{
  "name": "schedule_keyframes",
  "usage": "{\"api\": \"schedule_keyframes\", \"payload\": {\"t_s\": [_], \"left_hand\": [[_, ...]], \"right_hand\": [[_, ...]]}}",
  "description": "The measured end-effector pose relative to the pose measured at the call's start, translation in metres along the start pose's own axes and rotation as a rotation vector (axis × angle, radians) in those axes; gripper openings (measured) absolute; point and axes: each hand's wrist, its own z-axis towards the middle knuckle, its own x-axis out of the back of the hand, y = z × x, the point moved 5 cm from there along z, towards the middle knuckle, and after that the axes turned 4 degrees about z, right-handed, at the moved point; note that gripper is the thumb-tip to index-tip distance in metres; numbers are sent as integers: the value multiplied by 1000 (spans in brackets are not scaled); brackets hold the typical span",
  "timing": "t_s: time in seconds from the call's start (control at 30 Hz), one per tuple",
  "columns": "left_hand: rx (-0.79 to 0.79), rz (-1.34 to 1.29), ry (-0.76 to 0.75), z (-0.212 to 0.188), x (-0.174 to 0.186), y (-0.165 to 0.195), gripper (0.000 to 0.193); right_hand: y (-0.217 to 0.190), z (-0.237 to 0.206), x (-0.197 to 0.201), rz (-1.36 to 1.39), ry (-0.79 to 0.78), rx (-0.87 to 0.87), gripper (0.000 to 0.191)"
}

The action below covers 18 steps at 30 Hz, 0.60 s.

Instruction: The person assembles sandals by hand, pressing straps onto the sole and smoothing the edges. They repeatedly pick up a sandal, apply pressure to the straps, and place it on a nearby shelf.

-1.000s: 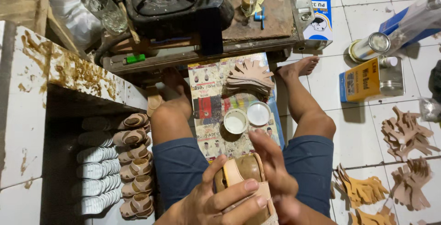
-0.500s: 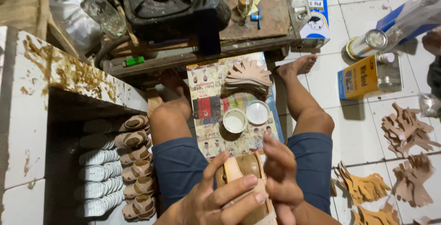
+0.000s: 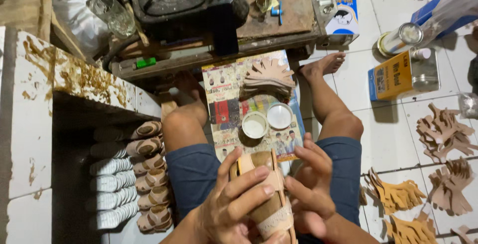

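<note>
Head view looks straight down at a seated person's lap, where the left hand [image 3: 234, 209] wraps firmly around a small tan sandal [image 3: 264, 194], fingers closed across its straps and thumb behind, holding it upright just above the knees. The right hand [image 3: 311, 189] touches the sandal's right edge with curled, loosely spread fingers, pinching or pressing the strap rather than clasping the whole shoe. Just beyond the sandal, on a printed paper sheet [image 3: 224, 99] between the legs, sit two small round white cups [image 3: 266, 122], apparently glue, with a stack of cut leather pieces [image 3: 269, 77] farther on. A likely risk is that the strap shifts crooked under uneven pressing, or that an elbow or knee tips the open cups and smears the finished sandals [image 3: 149, 179] stacked beside the left leg.
</note>
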Motion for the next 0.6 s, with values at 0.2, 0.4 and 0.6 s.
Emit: {"api": "schedule_keyframes", "payload": {"t_s": [0.2, 0.4, 0.6], "left_hand": [[25, -86, -82, -2, -1, -5, 35], [13, -74, -150, -10, -12, -4, 40], [26, -40, -87, -3, -4, 4, 28]], "right_hand": [[9, -2, 12, -91, -88, -161, 65], [13, -1, 10, 248, -44, -204, 72], [-9, -4, -15, 497, 158, -269, 50]]}}
